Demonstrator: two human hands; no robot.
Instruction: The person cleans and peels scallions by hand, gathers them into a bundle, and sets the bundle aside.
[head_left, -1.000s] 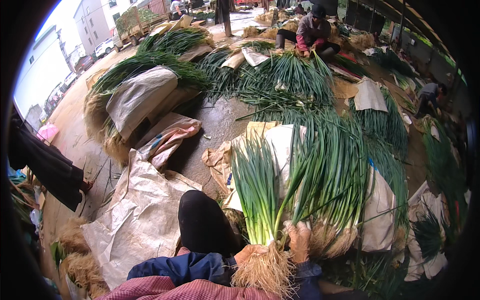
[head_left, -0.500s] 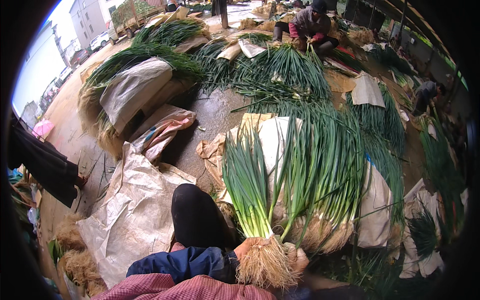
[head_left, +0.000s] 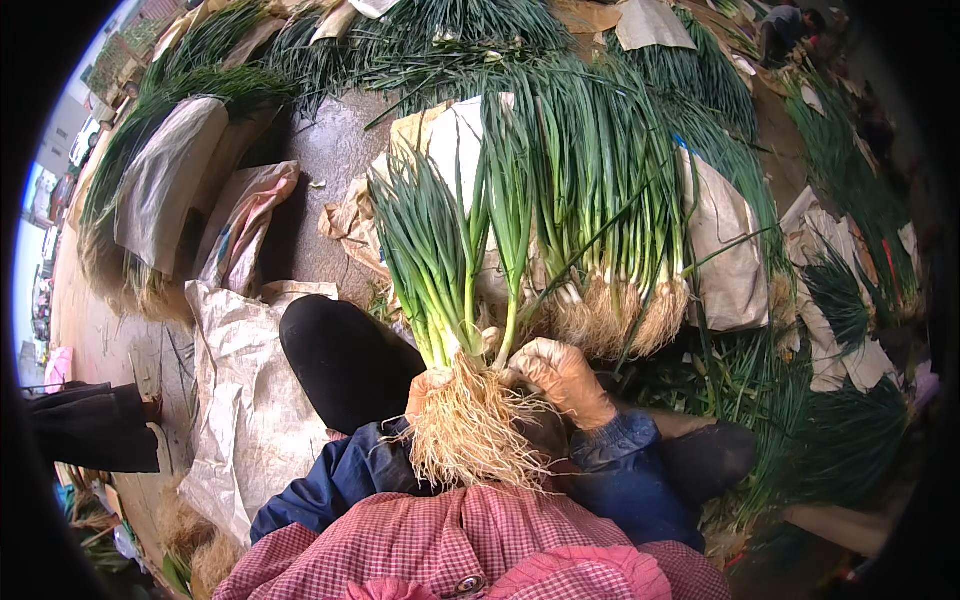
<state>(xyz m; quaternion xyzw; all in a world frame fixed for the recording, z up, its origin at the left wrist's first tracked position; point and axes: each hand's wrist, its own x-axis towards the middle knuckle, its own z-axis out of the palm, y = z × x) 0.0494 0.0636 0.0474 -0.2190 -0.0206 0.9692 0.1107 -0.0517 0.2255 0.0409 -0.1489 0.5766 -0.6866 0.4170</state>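
A bunch of green onions (head_left: 445,300) stands nearly upright in front of me, leaves pointing away and long pale roots (head_left: 470,420) hanging toward my lap. My left hand (head_left: 418,395) is closed around the base of this bunch, largely covered by the roots. To its right, my gloved right hand (head_left: 568,382) has its fingers bent together at the base of a green onion stalk (head_left: 512,320) beside the bunch. More green onions (head_left: 610,210) lie just beyond that hand in a row, roots toward me.
White woven sacking (head_left: 255,400) is spread left of my knee (head_left: 340,360). Covered heaps of green onions (head_left: 170,180) stand at the far left and along the back. Loose leaves (head_left: 750,420) lie at the right. Another person (head_left: 785,35) crouches at the far right; a dark trouser leg (head_left: 95,430) shows at left.
The view has tipped downward, so the scene sits higher. My right hand, earlier partly behind the roots, now shows at the right of the bunch, at a stalk standing apart from it.
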